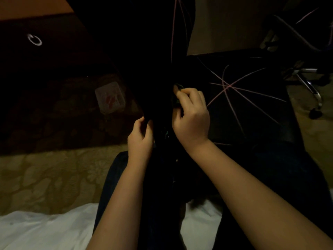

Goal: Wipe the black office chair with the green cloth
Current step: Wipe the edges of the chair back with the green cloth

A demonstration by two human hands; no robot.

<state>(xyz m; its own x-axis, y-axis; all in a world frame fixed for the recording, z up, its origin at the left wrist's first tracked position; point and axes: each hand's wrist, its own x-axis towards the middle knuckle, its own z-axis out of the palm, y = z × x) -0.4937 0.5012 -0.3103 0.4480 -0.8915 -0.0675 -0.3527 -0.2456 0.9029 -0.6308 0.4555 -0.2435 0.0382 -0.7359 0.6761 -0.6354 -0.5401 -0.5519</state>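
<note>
Chair (248, 105): black, its seat crossed by thin pink lines, just ahead of the seated person's knees.
Left hand (140, 139): grip clenched on a black edge of the chair.
Right hand (191, 117): grip curled round a dark wad at the seat's left edge.
Cloth (177, 101): the wad under those fingertips; the dim light hides its colour.
Floor (45, 177): patterned; 1 pale packet (110, 97) lies on it.
</note>
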